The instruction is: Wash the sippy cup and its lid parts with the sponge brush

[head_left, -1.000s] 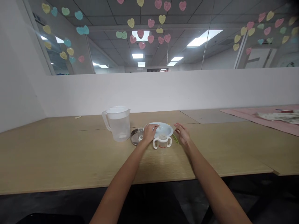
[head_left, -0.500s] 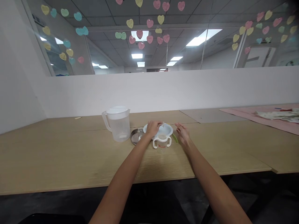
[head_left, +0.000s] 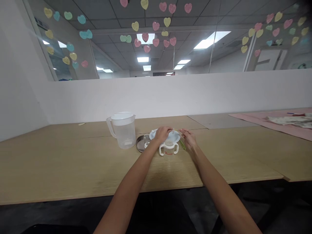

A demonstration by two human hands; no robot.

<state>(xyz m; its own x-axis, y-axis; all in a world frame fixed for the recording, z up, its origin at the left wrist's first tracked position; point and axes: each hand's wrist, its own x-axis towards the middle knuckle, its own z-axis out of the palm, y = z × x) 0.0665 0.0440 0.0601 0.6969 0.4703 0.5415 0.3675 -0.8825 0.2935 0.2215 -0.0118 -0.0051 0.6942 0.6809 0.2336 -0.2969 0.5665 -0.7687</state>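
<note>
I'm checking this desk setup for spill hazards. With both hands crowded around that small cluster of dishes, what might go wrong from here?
The left hand lies over the pale blue plastic bowl, right behind the clear two-handled cup; a careless wrist might tip that cup. The right hand sits beside a thin green stick and may flick it away. The translucent plastic pitcher stands close by the left forearm, so a wide sweep might knock it.

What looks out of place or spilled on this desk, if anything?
Nothing is spilled or damaged. The clear pitcher and two-handled cup stand upright on the desk. The left hand rests on the pale blue bowl; the right hand is beside it.
</note>
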